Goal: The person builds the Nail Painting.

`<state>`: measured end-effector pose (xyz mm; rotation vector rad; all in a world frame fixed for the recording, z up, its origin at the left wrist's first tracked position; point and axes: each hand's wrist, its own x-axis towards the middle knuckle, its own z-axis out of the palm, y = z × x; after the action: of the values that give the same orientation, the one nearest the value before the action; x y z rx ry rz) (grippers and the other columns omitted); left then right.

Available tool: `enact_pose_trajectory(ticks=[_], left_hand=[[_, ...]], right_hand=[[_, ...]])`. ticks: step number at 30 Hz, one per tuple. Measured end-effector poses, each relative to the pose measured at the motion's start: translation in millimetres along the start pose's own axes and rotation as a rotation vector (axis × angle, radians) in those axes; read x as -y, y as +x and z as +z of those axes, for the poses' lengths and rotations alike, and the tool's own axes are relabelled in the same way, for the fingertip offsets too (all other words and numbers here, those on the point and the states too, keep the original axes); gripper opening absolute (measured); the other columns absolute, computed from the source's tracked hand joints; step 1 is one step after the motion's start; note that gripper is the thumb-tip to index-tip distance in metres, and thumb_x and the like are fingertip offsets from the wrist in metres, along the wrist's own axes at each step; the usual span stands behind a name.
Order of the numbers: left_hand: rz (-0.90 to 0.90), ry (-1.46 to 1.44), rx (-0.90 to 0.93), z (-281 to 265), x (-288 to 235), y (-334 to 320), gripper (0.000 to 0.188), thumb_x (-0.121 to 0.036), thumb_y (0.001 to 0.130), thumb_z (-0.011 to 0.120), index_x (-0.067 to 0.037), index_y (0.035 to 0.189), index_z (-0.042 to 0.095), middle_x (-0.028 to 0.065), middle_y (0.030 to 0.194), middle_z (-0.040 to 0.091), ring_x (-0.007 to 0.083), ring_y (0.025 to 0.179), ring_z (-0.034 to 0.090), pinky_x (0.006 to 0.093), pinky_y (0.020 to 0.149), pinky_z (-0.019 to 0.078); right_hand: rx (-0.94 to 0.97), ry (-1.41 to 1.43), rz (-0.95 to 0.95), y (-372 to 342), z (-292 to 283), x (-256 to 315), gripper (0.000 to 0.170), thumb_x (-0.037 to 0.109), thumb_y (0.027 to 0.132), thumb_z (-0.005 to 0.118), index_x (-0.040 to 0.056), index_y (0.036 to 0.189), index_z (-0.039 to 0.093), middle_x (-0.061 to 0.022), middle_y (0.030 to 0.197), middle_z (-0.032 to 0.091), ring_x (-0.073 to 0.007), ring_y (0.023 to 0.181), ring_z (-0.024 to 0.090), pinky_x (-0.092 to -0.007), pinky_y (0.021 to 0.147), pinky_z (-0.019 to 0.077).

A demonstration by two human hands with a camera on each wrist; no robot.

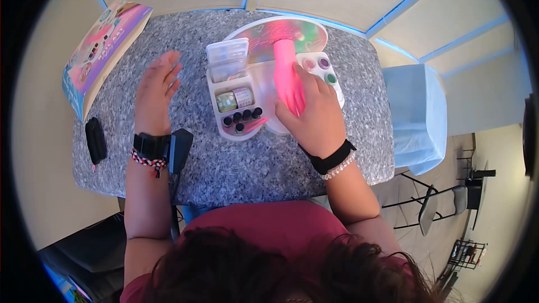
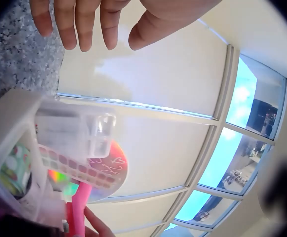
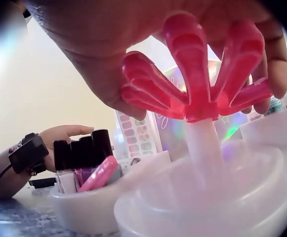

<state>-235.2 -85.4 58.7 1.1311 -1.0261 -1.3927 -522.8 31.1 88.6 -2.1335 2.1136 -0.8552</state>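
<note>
My right hand (image 1: 319, 115) grips a bright pink model hand (image 1: 285, 62), thumb on one side and fingers on the other. In the right wrist view the model hand's spread pink fingers (image 3: 190, 49) face the camera, above a white post (image 3: 203, 143) on a round white base (image 3: 158, 212). Left of it, a white organizer tray holds black-capped nail polish bottles (image 1: 246, 114), a pink tool (image 1: 256, 124) and patterned rolls (image 1: 227, 101). My left hand (image 1: 154, 90) is held over the table's left side, fingers extended and holding nothing.
An iridescent backboard (image 1: 258, 47) stands behind the model hand, with a clear lidded case (image 1: 227, 59) at its left. Round pots of colour (image 1: 323, 63) sit at the right. A colourful box (image 1: 104, 50) and a black pouch (image 1: 96, 140) lie on the granite table (image 1: 224, 174).
</note>
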Motion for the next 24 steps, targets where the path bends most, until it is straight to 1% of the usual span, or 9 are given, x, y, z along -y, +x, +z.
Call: enact_pose_trajectory(ticks=[2,7,9,13,15,17,18,20,24], left_hand=[[-0.021,-0.010,-0.012,-4.7,5.8,4.4,0.053,-0.039,0.114,0.048,-0.007,0.157,0.050,0.0094,0.160,0.056,0.0220,0.145,0.053,0.0382,0.118,0.0405],[-0.033,-0.033,-0.007,-7.5,5.6,3.9,0.051,-0.039,0.113,0.052,-0.007,0.153,0.053,0.0086,0.156,0.060,0.0214,0.143,0.056,0.0383,0.117,0.0413],[0.045,0.071,0.009,-4.9,4.7,0.7,0.047,-0.038,0.112,0.056,-0.008,0.149,0.057,0.0077,0.153,0.062,0.0205,0.141,0.057,0.0381,0.116,0.0415],[0.108,0.121,0.003,-1.1,2.2,-6.4,0.044,-0.038,0.112,0.058,-0.009,0.144,0.062,0.0062,0.149,0.065,0.0193,0.137,0.059,0.0371,0.114,0.0419],[0.097,0.104,-0.011,-0.7,0.4,-6.5,0.038,-0.037,0.109,0.063,-0.010,0.136,0.068,0.0038,0.139,0.070,0.0165,0.127,0.063,0.0350,0.107,0.0439],[0.098,0.118,-0.007,-0.8,-0.8,-3.7,0.039,-0.037,0.110,0.061,-0.010,0.138,0.066,0.0036,0.141,0.069,0.0172,0.129,0.062,0.0354,0.109,0.0439],[0.063,0.132,0.012,-1.0,1.5,-5.0,0.040,-0.037,0.111,0.060,-0.010,0.140,0.065,0.0035,0.143,0.069,0.0179,0.131,0.061,0.0358,0.110,0.0439],[0.089,0.142,0.013,-1.1,5.9,-3.9,0.039,-0.038,0.110,0.061,-0.011,0.138,0.066,0.0035,0.142,0.069,0.0177,0.130,0.062,0.0361,0.109,0.0451],[0.010,0.157,0.110,1.6,14.8,0.7,0.041,-0.040,0.110,0.061,-0.010,0.139,0.065,0.0062,0.144,0.069,0.0183,0.129,0.063,0.0350,0.107,0.0470]], right_hand=[[-0.051,-0.069,-0.047,0.8,3.6,-1.4,0.073,0.034,0.086,0.080,0.0030,0.147,0.058,-0.0266,0.128,0.066,-0.0449,0.110,0.064,-0.0524,0.097,0.0532],[-0.038,-0.152,-0.060,3.0,2.1,6.7,0.070,0.038,0.085,0.082,0.0039,0.143,0.062,-0.0267,0.127,0.066,-0.0446,0.109,0.064,-0.0522,0.095,0.0541],[-0.023,-0.161,-0.069,3.0,3.5,9.3,0.070,0.039,0.085,0.082,0.0044,0.142,0.063,-0.0269,0.126,0.066,-0.0446,0.109,0.064,-0.0522,0.095,0.0543],[0.009,-0.180,-0.034,3.6,5.6,10.6,0.070,0.041,0.084,0.083,0.0060,0.141,0.064,-0.0240,0.123,0.067,-0.0426,0.104,0.065,-0.0528,0.092,0.0542],[0.005,-0.181,-0.042,2.9,5.9,13.4,0.070,0.042,0.084,0.083,0.0068,0.141,0.065,-0.0227,0.121,0.067,-0.0410,0.103,0.065,-0.0532,0.089,0.0541],[0.035,-0.299,0.016,8.4,8.5,19.4,0.072,0.048,0.082,0.083,0.0079,0.140,0.066,-0.0194,0.117,0.067,-0.0365,0.101,0.065,-0.0523,0.084,0.0530],[0.026,-0.283,0.014,12.0,11.6,19.8,0.072,0.048,0.082,0.083,0.0079,0.140,0.066,-0.0194,0.117,0.067,-0.0365,0.101,0.065,-0.0523,0.084,0.0530],[-0.019,-0.402,0.021,21.0,19.2,17.5,0.076,0.053,0.081,0.083,0.0087,0.140,0.066,-0.0168,0.114,0.067,-0.0338,0.102,0.066,-0.0503,0.080,0.0518],[-0.061,-0.418,0.053,48.3,32.2,16.6,0.077,0.060,0.083,0.081,0.0086,0.139,0.067,-0.0165,0.107,0.068,-0.0346,0.100,0.067,-0.0506,0.077,0.0520]])
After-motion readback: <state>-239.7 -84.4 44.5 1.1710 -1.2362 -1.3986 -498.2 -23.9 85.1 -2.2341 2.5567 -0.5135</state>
